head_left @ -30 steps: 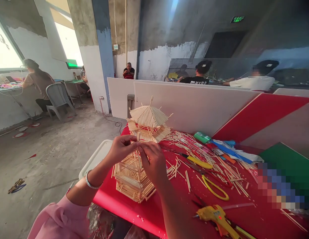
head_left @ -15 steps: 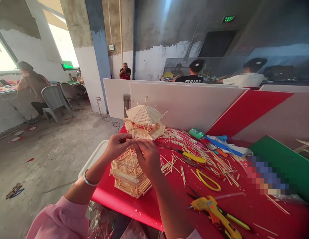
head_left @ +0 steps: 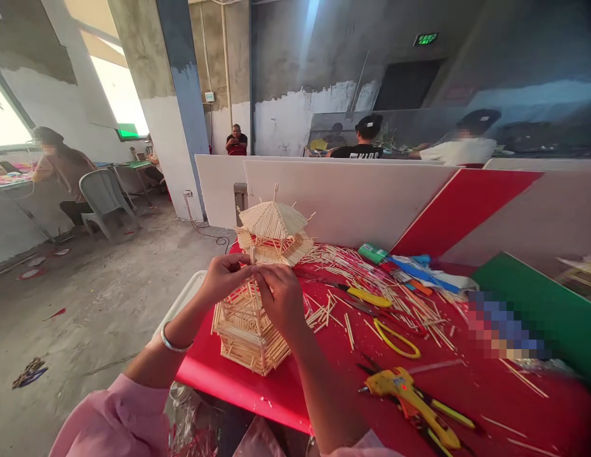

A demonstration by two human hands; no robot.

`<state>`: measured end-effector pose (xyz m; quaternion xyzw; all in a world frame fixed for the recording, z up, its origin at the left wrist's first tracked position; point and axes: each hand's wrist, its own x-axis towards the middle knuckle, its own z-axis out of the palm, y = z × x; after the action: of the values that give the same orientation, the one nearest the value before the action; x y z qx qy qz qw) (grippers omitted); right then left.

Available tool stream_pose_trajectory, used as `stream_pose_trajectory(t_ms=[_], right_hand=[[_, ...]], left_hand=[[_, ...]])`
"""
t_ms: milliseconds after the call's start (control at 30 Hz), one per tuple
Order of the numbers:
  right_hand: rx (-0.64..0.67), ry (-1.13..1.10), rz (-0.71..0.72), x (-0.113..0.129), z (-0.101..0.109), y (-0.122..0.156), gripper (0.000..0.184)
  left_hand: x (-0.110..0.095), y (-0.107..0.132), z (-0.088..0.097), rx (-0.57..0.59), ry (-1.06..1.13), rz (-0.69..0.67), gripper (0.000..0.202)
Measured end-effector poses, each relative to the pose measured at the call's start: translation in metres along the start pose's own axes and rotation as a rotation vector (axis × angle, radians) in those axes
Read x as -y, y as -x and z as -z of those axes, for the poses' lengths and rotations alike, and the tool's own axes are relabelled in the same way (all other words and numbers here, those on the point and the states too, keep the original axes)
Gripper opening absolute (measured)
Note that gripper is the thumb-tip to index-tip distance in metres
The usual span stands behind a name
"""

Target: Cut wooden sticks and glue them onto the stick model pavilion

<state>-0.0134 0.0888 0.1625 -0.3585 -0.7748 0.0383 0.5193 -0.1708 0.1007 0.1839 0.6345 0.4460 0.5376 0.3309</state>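
A layered tower of thin wooden sticks [head_left: 242, 333] stands near the front left corner of the red table [head_left: 324, 387]. My left hand [head_left: 225, 279] and my right hand [head_left: 280, 299] meet above its top, fingers pinched together on an upright stick [head_left: 252, 255] that rises from the tower. Just behind stands a second stick model with a pointed roof [head_left: 273, 230].
Loose sticks [head_left: 395, 298] litter the table, with a yellow glue gun [head_left: 409, 397], yellow-handled scissors [head_left: 395, 339] and a yellow cutter [head_left: 369, 296]. A white and red partition [head_left: 371, 203] backs the table. Other people sit beyond it and at the far left. A white tray [head_left: 181, 301] lies left of the table.
The view has drifted slightly right and down. Both hands stay pinched at the tower's top with hardly any movement.
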Motion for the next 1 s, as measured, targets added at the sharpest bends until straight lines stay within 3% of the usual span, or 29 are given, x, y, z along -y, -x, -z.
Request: stream_pose_trajectory(t_ms=[567,1000], right_hand=[[-0.002,-0.020,0.029,-0.0041,0.0003,0.0012,0.021],[0.027,-0.018,0.028,-0.0025,0.0030,0.0005,0.021]], left_hand=[[0.0078,0.0014,-0.0002,0.045,0.002,0.008,0.034],[0.0031,0.0021,-0.0001,0.003,0.054,0.021,0.034]])
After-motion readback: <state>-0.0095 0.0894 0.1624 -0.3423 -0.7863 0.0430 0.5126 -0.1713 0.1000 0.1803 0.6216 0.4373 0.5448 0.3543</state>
